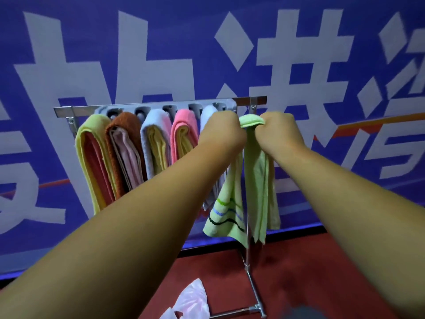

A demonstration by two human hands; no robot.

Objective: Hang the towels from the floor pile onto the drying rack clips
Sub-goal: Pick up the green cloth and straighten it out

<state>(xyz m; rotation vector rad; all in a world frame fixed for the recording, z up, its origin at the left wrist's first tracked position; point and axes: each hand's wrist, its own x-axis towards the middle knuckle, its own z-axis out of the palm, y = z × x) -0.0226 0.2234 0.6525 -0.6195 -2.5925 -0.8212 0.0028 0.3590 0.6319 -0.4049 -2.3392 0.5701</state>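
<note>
1. Head view: my left hand [222, 130] and my right hand [278, 132] are raised side by side at the right end of the drying rack [64, 109], with a narrow gap between them.
2. Fingers, both hands: they are curled over and turned away from the camera, closed on the top fold of the green towel [259, 180]. The backs of my hands hide the fingertips.
3. The folded top edge of the green towel bulges up in the gap between my hands, level with the rack's top bar.
4. Below my hands the green towel hangs in two long folds in front of the upright post [247, 256]. The left fold carries a striped border of green, blue and dark lines. Both lower edges hang clear of the red floor [299, 272].
5. I cannot tell whether the green towel sits in a clip, because my hands cover that spot.
6. A grey clip strip [142, 109] runs along the top bar. Five folded towels hang below it, from left to right:
   - yellow towel [92, 157]
   - brown towel [119, 139]
   - light blue towel [154, 125]
   - pink towel [184, 125]
   - pale towel [208, 113], partly hidden behind my left hand
7. The upright post runs down to a metal foot [255, 308] on the red floor.
8. A pale plastic bag [190, 298] lies on the floor near the metal foot, to its left.
9. A blue banner [138, 65] with large white characters hangs behind the rack.
</note>
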